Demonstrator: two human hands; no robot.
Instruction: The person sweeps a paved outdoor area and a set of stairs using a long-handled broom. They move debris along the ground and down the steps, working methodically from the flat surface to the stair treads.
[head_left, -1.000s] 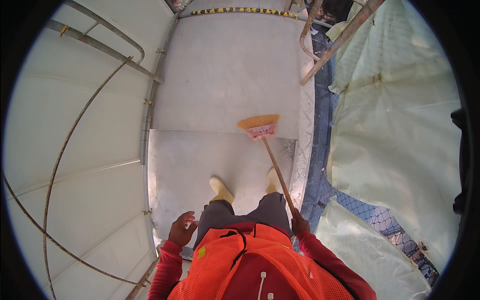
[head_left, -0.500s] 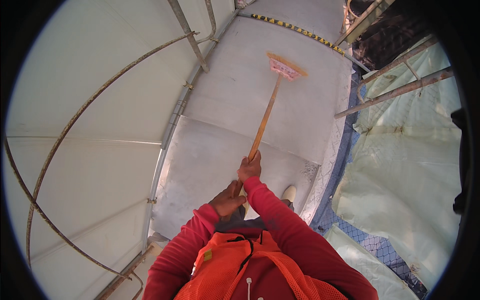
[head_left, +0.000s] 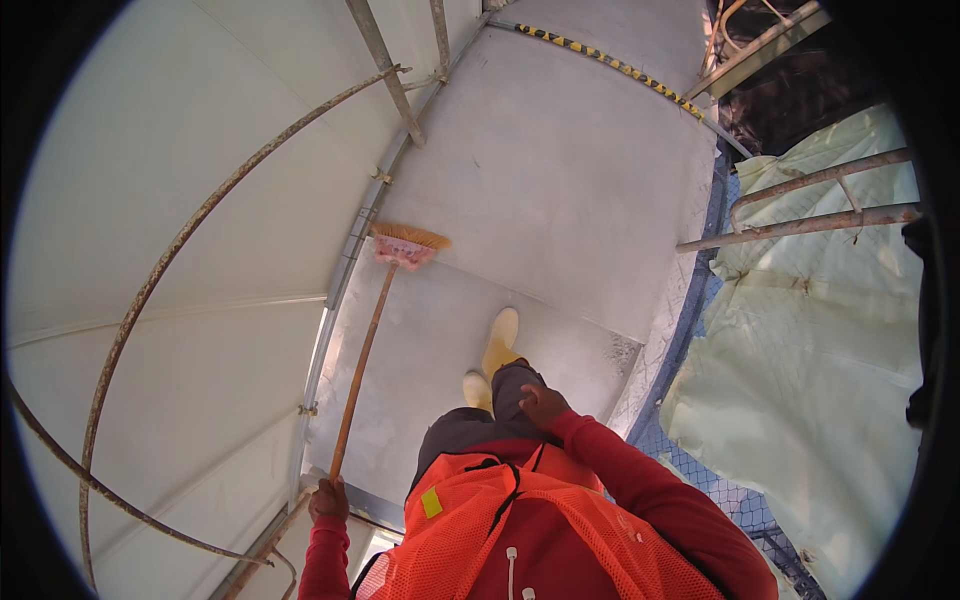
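My left hand point(head_left: 328, 499) is wrapped round the wooden handle of a broom point(head_left: 362, 385), down at the lower left. The handle slants up and a little right to a pinkish head with tan bristles, which rests on the grey floor beside the left edge rail. Off the broom, my right hand point(head_left: 543, 405) hangs beside my dark-trousered thigh. It holds nothing that shows, and its loosely bent fingers look apart. Below the hand's level, my yellow boots point(head_left: 498, 345) stand on the floor, one ahead of the other.
A pale sheet wall point(head_left: 200, 240) with rusty curved pipes point(head_left: 150, 275) rises on the left. A yellow-and-black striped bar point(head_left: 610, 62) crosses the floor point(head_left: 570, 180) ahead. At right are metal rails point(head_left: 800, 228), pale green sheeting point(head_left: 800, 370) and blue mesh point(head_left: 690, 465).
The broom has swung left and back toward me, from the middle to the left rail. My right hand has let go of the handle; my left hand has moved left with it.
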